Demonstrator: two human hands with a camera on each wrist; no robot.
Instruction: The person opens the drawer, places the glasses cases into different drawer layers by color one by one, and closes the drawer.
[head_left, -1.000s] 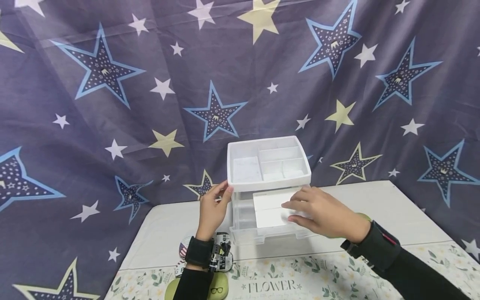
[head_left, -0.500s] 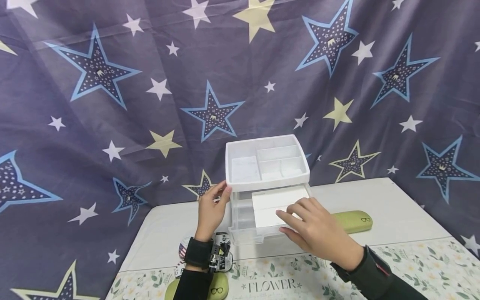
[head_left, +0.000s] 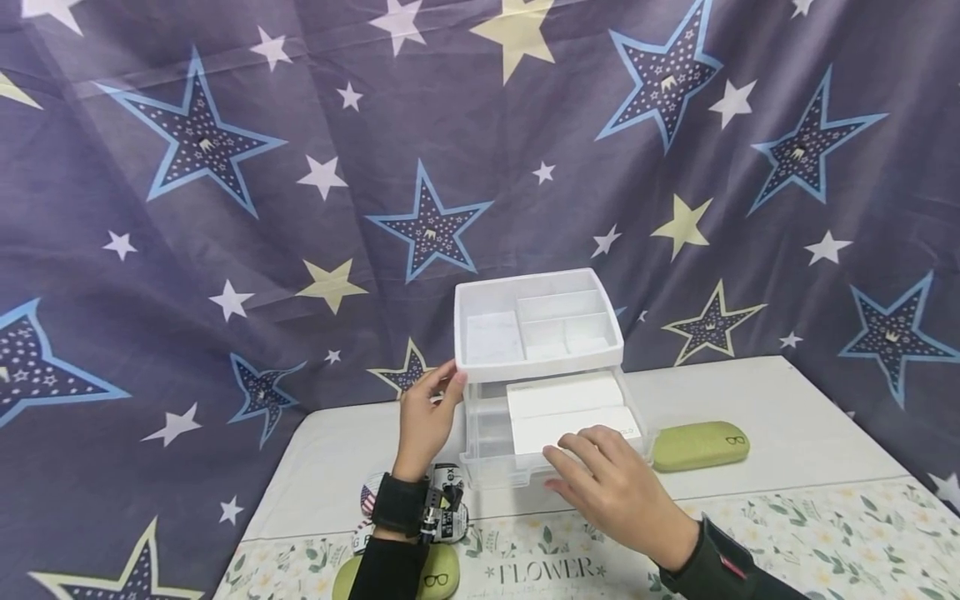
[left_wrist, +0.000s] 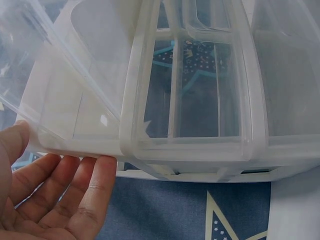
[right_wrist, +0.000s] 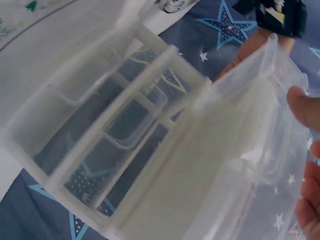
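Note:
A white plastic drawer organizer (head_left: 540, 367) with a divided top tray stands on the table. Its upper clear drawer (head_left: 487, 437) is pulled out, and a white flat box (head_left: 566, 400) lies inside. My left hand (head_left: 426, 421) grips the organizer's left side near the top; in the left wrist view its thumb and fingers (left_wrist: 102, 175) lie on either side of the frame edge. My right hand (head_left: 611, 492) is at the drawer's front right corner, fingers loosely bent and holding nothing. In the right wrist view its thumb (right_wrist: 304, 107) is close to the drawer front; contact is unclear.
A green glasses case (head_left: 701, 446) lies right of the organizer. Another green glasses case (head_left: 438, 575) and a printed black-and-white item (head_left: 450, 517) are partly hidden by the left forearm. A starry curtain (head_left: 315, 100) hangs behind the table.
My right hand has moved from over the white box down toward the drawer's front, uncovering the box and the right glasses case. The left hand has stayed in place.

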